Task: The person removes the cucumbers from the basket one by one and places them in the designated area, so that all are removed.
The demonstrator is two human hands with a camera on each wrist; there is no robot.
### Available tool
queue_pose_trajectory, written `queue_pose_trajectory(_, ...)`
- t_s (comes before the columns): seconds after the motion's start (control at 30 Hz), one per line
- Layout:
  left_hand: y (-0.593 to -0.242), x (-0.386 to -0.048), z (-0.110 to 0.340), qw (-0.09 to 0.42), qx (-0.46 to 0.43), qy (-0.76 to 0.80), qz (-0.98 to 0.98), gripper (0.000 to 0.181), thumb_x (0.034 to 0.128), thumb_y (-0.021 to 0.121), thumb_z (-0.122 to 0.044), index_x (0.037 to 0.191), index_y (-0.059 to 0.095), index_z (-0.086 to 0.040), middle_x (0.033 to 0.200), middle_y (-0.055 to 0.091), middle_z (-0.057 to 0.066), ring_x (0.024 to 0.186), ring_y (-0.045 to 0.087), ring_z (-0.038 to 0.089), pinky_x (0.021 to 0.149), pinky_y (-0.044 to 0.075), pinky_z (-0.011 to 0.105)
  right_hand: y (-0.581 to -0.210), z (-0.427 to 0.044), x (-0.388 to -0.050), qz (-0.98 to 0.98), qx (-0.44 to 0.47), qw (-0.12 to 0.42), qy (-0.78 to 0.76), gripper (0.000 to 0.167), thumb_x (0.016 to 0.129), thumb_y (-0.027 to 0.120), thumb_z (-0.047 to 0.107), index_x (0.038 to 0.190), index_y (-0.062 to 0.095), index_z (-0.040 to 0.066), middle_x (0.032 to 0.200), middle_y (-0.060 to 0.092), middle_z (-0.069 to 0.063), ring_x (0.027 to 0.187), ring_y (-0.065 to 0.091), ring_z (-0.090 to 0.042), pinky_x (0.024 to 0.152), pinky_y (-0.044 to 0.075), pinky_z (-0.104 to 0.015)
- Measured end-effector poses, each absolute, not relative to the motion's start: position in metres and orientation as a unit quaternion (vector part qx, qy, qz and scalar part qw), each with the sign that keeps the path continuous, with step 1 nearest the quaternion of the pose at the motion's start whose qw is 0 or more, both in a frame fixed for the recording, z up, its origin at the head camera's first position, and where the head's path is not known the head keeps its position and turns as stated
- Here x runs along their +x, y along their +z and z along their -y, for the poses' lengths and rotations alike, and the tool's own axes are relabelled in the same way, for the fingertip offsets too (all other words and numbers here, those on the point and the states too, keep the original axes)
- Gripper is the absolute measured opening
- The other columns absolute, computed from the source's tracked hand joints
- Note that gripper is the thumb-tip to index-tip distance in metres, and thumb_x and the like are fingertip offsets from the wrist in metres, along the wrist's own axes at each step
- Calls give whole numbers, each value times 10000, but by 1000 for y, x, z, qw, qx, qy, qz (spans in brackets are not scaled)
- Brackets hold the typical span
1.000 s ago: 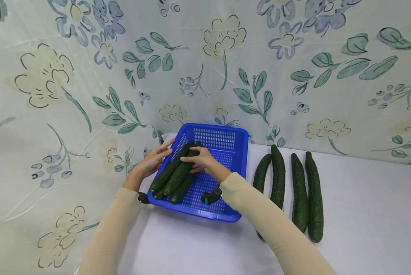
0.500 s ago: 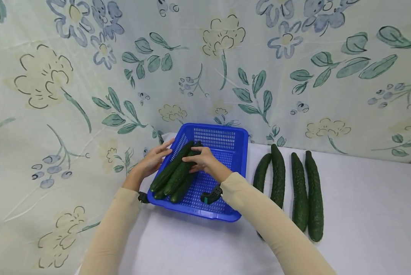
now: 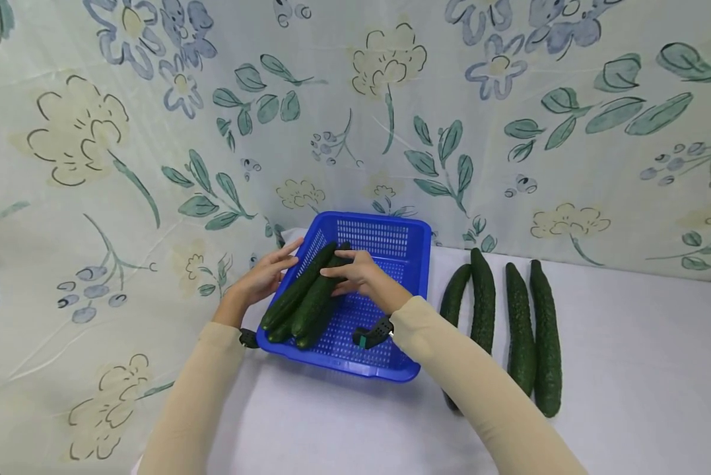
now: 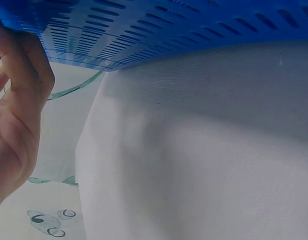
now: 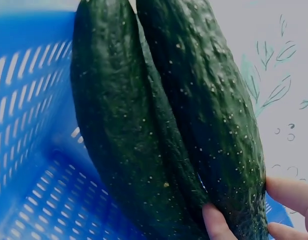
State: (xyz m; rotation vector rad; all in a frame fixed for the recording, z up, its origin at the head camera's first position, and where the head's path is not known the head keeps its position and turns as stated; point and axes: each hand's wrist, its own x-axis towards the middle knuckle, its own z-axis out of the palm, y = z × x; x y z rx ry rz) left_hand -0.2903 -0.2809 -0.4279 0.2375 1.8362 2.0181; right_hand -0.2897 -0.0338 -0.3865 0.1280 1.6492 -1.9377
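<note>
Several dark green cucumbers lie lengthwise along the left side of a blue plastic basket (image 3: 422, 290). My right hand (image 3: 364, 277) reaches in from the right and pinches the upper part of one cucumber (image 3: 312, 300). Seen from the right wrist, thumb and fingers (image 5: 289, 195) stand on either side of this bumpy cucumber (image 5: 209, 100), with others close beside it. My left hand (image 3: 263, 278) is at the basket's left rim, fingers extended along its outer side. The left wrist view shows these fingers near the slotted basket wall (image 4: 159, 30); any contact is hard to make out.
On the white tabletop (image 3: 634, 343) right of the basket lie several more cucumbers (image 3: 546, 336), side by side and partly under my right forearm. A floral cloth (image 3: 355, 119) hangs behind the basket and down the left side.
My right hand has shifted slightly right, and the cucumber it pinches has moved a little right inside the basket. The left hand and basket look the same.
</note>
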Motion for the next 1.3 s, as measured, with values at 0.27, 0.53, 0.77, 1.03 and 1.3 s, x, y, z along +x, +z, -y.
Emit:
queue_pose_trajectory(0.27,-427,-291,281,199,88,721,-658,542,1096,407,-182,1603,231,-259,1526,385,218,988,698,163,795,581,317,-377,22,-287,-618,33,301,-726,717,898,717,-23,1530,398,88,1423,460,-296,1126,590,-500,910,508,-553)
queue_pose_trajectory(0.53,-426,-290,282,192,79,713,-669,542,1087,440,-210,1596,262,-266,1495,418,216,965,701,172,789,583,323,-365,10,-281,-629,10,298,-718,700,902,726,7,1522,416,103,1360,537,-270,1095,633,-449,888,533,-511)
queue_pose_trajectory(0.77,-427,-291,283,198,88,708,-672,549,1086,443,-217,1598,253,-271,1461,459,198,981,698,194,810,581,351,-351,-10,-274,-635,-23,297,-713,687,912,713,7,1522,423,133,1311,571,-269,947,709,-369,850,563,-463)
queue_pose_trajectory(1.03,-426,-292,283,199,91,703,-677,557,1086,444,-213,1602,240,-258,1401,513,146,994,691,200,823,577,353,-340,-37,-265,-641,-59,293,-707,681,927,692,10,1533,409,142,1441,479,-233,852,721,-275,879,556,-451)
queue_pose_trajectory(1.3,-423,-290,282,198,84,693,-688,555,1086,446,-203,1600,246,-269,1439,474,169,989,697,201,797,583,343,-335,-64,-255,-651,-77,280,-702,679,938,678,12,1541,393,141,1369,500,-262,776,707,-229,851,565,-423)
